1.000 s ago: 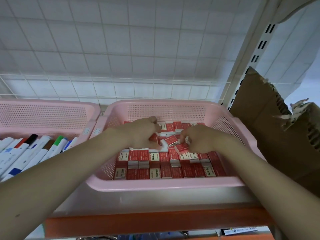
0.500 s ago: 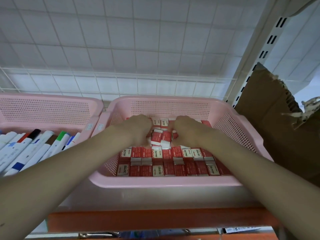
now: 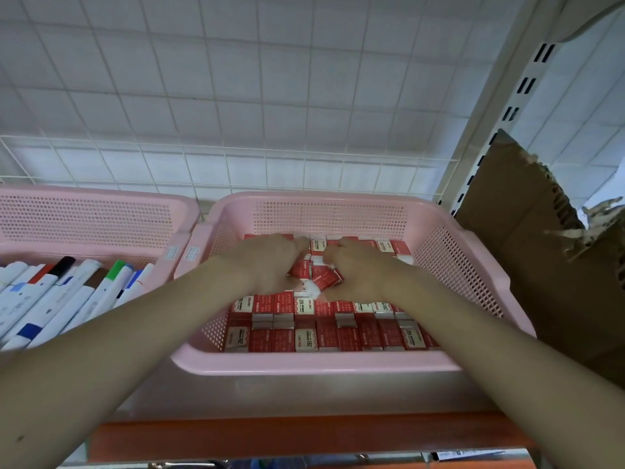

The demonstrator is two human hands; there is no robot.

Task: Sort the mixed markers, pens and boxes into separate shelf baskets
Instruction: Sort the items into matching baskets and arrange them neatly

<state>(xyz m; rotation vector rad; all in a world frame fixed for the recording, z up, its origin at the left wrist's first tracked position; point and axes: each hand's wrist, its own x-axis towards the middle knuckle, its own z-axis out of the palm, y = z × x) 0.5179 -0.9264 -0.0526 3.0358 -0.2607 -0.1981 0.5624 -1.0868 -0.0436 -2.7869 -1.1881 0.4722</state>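
A pink mesh basket (image 3: pixel 314 365) on the shelf holds several small red-and-white boxes (image 3: pixel 306 338) packed in neat rows along its front and back. Both of my hands reach into its middle. My left hand (image 3: pixel 270 262) and my right hand (image 3: pixel 360 269) curl from either side around a small loose heap of red boxes (image 3: pixel 321 277) lying tilted between them. My fingertips are mostly hidden behind the knuckles. To the left, a second pink basket (image 3: pixel 94 204) holds several white markers (image 3: pixel 67 292) with coloured caps.
A torn brown cardboard box (image 3: pixel 541 265) stands close against the basket's right side. A white slotted shelf upright (image 3: pixel 490 113) rises behind it, with a wire grid back panel (image 3: pixel 236 164). The orange shelf edge (image 3: pixel 270 434) runs below the baskets.
Both hands have moved farther back in the basket and closer together, pushing the loose red boxes along between them. The view has tilted slightly.
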